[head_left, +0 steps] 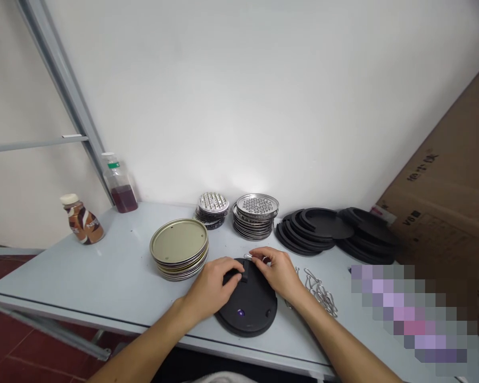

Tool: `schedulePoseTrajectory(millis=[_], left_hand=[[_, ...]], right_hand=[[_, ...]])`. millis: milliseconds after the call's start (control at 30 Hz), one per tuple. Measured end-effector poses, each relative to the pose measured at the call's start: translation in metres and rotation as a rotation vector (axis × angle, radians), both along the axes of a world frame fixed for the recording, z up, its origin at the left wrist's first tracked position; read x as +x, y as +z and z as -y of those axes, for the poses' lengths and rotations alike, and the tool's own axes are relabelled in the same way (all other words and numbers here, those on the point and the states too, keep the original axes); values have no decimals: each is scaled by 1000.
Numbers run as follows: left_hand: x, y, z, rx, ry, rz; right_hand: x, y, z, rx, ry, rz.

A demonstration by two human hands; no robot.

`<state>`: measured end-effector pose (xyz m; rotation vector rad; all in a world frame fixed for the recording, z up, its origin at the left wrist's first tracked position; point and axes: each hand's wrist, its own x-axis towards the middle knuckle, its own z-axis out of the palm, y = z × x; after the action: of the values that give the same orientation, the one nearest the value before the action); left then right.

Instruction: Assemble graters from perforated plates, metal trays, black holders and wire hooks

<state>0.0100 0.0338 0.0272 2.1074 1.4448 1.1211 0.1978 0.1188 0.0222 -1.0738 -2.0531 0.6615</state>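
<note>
A round black disc (pixel 249 314) lies on the table near its front edge, with a small purple-lit spot and a dark knob on its face. My left hand (pixel 215 282) reaches over the disc's left side. Its thumb and fingers are closed around a small black rectangular piece (pixel 245 271) at the upper part of the disc. My right hand (pixel 277 268) pinches a bent wire loop (pixel 248 256) at the disc's far edge, just beyond that piece. To the right of the disc, several similar wire loops (pixel 321 295) lie in a loose heap.
Left of the disc is a stack of greenish metal plates (pixel 179 242). Behind stand small grater discs (pixel 213 202), larger grater discs (pixel 257 205) and black notched discs (pixel 319 223). Two bottles (pixel 85 226) (pixel 123 197) are at left. A cardboard box (pixel 443 213) borders the right.
</note>
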Motion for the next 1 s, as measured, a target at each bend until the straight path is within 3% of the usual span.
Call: schedulePoseTrajectory(millis=[133,367,633,1000], left_hand=[[7,-1,-20,11,110,28],[10,-2,-48,5,72,-10],[7,-10,-46,39,104,2],[5,-9,-43,60,94,-7]], right_hand=[[-1,3,3,-9,18,-6],[1,0,-1,-4,55,14],[1,-1,2,75,82,71],[2,-5,4,196,112,143]])
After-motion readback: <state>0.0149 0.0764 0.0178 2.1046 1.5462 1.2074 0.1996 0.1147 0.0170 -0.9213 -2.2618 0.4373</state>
